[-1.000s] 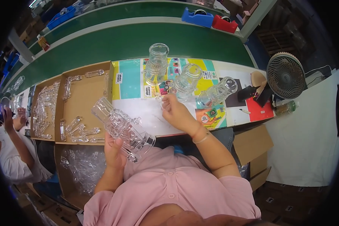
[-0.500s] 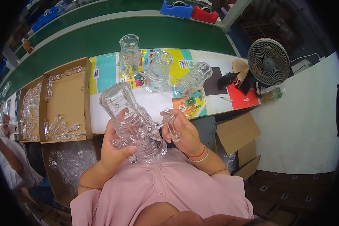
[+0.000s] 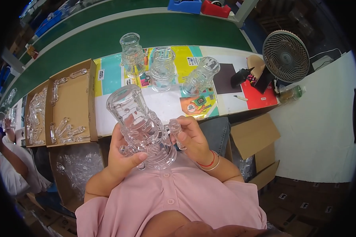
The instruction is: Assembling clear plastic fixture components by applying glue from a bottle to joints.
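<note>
Closest in, up against the pink shirt (image 3: 168,189): big ribbed clear glass vessel (image 3: 144,126), gripped firmly in left hand (image 3: 120,156), thumb across the front near the base. Leaning, long axis running from open mouth, out and slightly left, down to base by the chest. Just off the right side of that, small clear glass tube (image 3: 176,128), pinched between thumb and fingers of right hand (image 3: 194,140). Pointed roughly lengthwise along the vessel and way nearer to right hand than left. Honestly can't tell if touching or just beside, too much see-through overlap. Both hands closed on glass.

Further out, on the printed table cover (image 3: 162,104): three similar glass vessels (image 3: 162,69) in a loose row. Over to the left, cardboard tray (image 3: 77,102) with more small tubes (image 3: 67,130). Way back past the green surface (image 3: 106,37), red tape dispenser (image 3: 215,8).
</note>
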A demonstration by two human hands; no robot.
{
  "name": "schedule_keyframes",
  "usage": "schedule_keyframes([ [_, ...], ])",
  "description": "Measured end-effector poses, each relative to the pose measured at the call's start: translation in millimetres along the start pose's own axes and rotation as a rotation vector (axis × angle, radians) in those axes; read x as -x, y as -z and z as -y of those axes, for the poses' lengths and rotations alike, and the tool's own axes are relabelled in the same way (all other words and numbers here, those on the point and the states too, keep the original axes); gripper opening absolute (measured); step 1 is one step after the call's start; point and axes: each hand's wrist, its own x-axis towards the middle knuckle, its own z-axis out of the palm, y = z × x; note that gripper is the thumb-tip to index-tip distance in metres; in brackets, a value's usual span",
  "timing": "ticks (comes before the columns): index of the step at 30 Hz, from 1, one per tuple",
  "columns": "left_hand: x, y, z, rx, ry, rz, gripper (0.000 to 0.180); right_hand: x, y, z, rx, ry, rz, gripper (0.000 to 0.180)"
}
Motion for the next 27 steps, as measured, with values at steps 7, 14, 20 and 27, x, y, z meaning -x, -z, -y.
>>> schedule_keyframes([
  [7, -4, 8, 12, -0.018, -0.015, 0.09, 0.095, 4, 1, 4, 0.212, 0.185, 0.032, 0.031],
  [14, -2, 16, 18, -0.121, 0.002, 0.245, 0.089, -21, 27, 40, 0.239, 0.164, 0.184, 0.059],
  [20, -21, 19, 27, -0.652, -0.705, 0.747, 0.075, -8, 4, 36, 0.502, 0.291, 0.567, 0.071],
  [27, 3, 25, 32, -0.555, -0.256, 0.979, 0.099, 18, -8, 28, 0.594, 0.433, 0.623, 0.068],
])
